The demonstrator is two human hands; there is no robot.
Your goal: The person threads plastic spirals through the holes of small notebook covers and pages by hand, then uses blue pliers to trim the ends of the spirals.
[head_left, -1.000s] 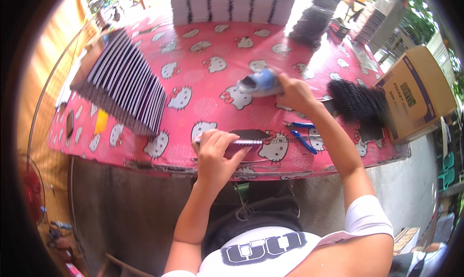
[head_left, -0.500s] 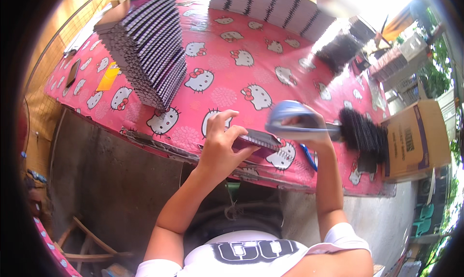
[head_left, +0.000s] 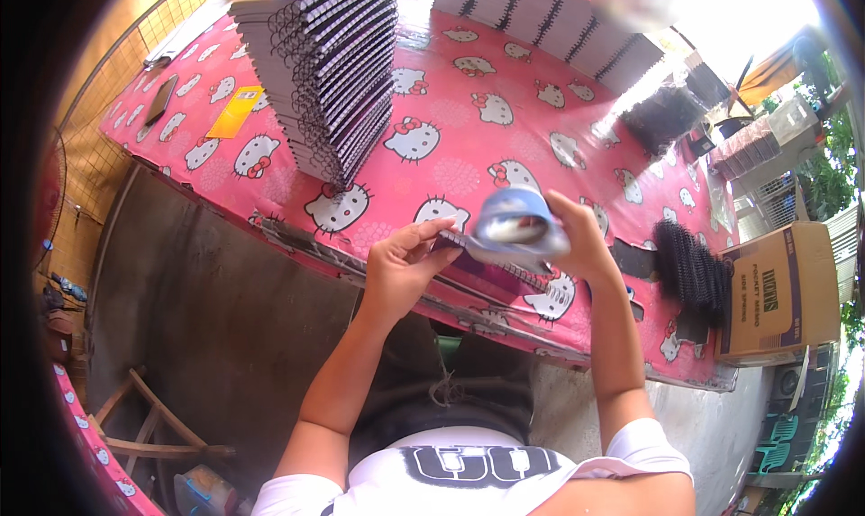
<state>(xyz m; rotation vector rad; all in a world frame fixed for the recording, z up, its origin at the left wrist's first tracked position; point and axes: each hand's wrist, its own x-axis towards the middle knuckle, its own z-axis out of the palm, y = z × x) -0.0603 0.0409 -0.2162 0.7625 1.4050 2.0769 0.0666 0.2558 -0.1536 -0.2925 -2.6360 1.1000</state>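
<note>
My left hand (head_left: 401, 264) pinches the left end of a small purple spiral notebook (head_left: 479, 269) at the table's near edge. A loose end of the notebook's wire coil (head_left: 560, 291) sticks out to the right. My right hand (head_left: 584, 237) grips a blue-and-white ring-shaped tool (head_left: 514, 201), smeared by motion, so its exact kind cannot be made out. The tool hangs over the notebook's spine and hides part of it; whether they touch is unclear. Left of centre rises a tall stack of spiral notebooks (head_left: 347, 93).
The table has a pink patterned cover (head_left: 450, 169). A heap of black coils (head_left: 689, 268) lies at the right, beside a cardboard box (head_left: 779, 291). More spiral-bound notebooks (head_left: 532, 16) line the back. A yellow card (head_left: 236, 113) and a phone (head_left: 160, 100) lie at the left.
My right hand has moved the blue ring-shaped tool left and slightly down, nearer my left hand. The notebook now tilts down to the right. The whole view has shifted a little.
</note>
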